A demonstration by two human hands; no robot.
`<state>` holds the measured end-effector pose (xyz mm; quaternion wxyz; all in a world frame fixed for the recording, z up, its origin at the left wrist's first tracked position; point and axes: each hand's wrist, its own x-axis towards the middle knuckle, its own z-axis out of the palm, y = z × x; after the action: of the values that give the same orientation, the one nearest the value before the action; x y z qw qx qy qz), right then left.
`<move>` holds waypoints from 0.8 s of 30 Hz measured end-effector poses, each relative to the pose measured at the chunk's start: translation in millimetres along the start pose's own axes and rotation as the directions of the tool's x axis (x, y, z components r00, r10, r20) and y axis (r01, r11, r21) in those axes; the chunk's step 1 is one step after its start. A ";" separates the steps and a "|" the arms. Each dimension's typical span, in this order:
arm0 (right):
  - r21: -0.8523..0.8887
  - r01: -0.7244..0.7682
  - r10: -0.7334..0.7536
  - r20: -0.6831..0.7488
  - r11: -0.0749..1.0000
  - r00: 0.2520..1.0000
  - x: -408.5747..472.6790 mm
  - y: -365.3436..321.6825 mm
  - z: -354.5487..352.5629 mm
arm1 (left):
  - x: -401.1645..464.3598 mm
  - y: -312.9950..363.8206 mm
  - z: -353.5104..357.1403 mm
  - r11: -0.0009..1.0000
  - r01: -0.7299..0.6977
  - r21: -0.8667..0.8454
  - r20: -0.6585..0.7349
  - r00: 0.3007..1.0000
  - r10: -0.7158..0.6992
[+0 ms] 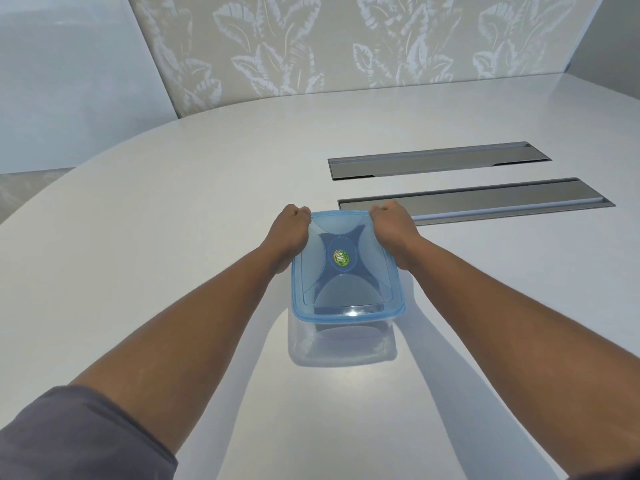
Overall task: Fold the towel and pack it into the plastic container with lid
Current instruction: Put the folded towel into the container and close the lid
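Observation:
A clear plastic container (343, 344) stands on the white table in front of me, with a translucent blue lid (346, 271) on top. Through the lid and the front wall a dark blue towel (341, 244) shows inside. A small round sticker sits at the lid's middle. My left hand (289, 233) grips the lid's far left corner and left edge with curled fingers. My right hand (393, 230) grips the far right corner and right edge the same way. Both forearms reach forward on either side of the container.
Two long grey metal cable trays (440, 161) (485, 199) are set flush into the white table (173, 220), behind and to the right of the container. A leaf-patterned wall panel rises beyond the table's curved far edge.

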<state>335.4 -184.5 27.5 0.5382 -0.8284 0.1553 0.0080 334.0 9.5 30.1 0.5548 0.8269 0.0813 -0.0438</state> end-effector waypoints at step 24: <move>-0.665 0.272 -0.340 0.030 0.696 0.940 -99.3 12.6 2.8 | -70.7 16.0 7.5 0.626 -0.325 0.709 -0.007 0.884 0.467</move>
<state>238.0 -162.0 33.0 0.1966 -0.9778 0.0279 -0.0669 267.6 -9.5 53.3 0.1918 0.9698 -0.0732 0.1319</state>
